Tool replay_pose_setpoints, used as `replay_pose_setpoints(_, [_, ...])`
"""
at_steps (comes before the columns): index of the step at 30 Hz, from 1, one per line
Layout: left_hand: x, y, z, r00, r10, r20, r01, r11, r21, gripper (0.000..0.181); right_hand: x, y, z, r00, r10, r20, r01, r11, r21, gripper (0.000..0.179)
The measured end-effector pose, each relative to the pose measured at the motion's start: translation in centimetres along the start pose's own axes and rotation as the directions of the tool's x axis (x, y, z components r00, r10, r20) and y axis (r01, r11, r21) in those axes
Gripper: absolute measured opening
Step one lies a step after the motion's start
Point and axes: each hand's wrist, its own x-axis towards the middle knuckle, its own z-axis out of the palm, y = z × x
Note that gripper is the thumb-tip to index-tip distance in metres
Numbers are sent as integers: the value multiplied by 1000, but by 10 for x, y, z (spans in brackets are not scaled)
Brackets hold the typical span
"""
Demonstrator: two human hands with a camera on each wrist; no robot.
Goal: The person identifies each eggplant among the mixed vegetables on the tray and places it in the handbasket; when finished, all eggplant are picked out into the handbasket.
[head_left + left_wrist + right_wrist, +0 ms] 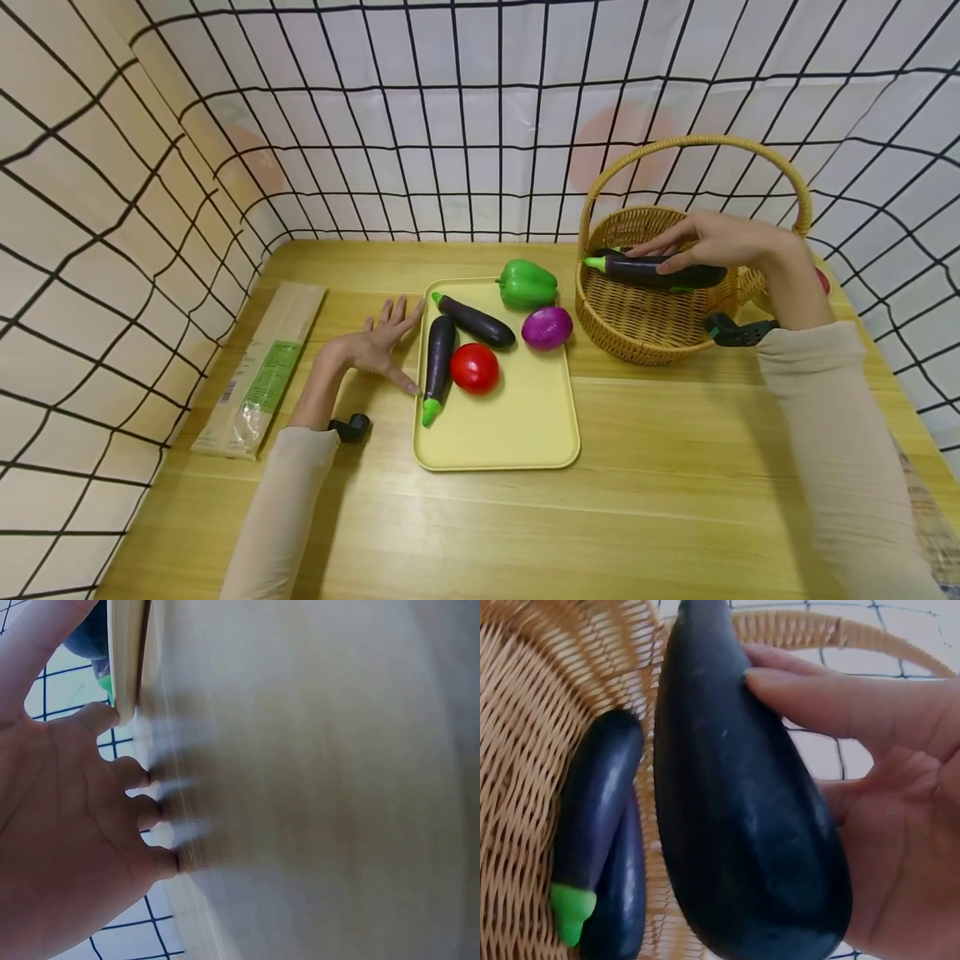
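Observation:
My right hand (723,240) holds a dark purple eggplant (637,271) by its sides, over the wicker basket (645,352). The right wrist view shows this eggplant large, with two smaller eggplants (600,802) lying below it inside the basket. Beside the yellow tray (517,429), my left hand (371,348) spreads its fingers; thumb and index finger touch the tray's left edge, the other fingertips the table. On the tray lie an eggplant (476,322) and another eggplant (440,358), a red tomato (475,368), a purple onion (547,328) and a green bell pepper (528,285).
A long clear packet with a green label (273,375) lies on the wooden table (660,500) at the left. Black wire grid (465,150) encloses the back and sides. The basket's tall handle (697,140) arches above it. Something red (823,282) shows behind the right wrist.

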Motion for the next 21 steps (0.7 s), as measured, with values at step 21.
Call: replay_pose_setpoints(21, [0, -1, 0, 1000, -10, 1, 10, 1000, 7, 148, 36, 40, 20, 995, 96, -6, -95, 992, 79, 45])
